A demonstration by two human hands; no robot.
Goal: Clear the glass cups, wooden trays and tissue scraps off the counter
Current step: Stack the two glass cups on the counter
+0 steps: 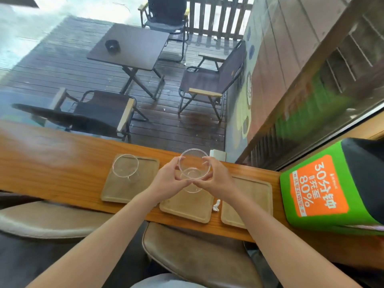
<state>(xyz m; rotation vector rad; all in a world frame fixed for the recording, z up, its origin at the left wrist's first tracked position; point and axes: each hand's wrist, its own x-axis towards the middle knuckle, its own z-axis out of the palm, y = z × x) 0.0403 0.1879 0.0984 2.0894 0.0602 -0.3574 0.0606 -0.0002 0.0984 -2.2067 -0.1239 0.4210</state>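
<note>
I hold 1 glass cup (194,166) clamped between left hand (169,179) and right hand (216,179); smooth glass could slip onto the tray (187,206).

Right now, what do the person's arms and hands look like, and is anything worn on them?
Both arms are bare as far as the frame shows: no sleeves, gloves, watch or bracelets. The left hand and right hand show no rings on the visible fingers.

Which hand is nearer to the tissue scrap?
Right. The right hand holds a cup just above the tissue scrap; the left hand is farther, on the cup's other side.
</note>
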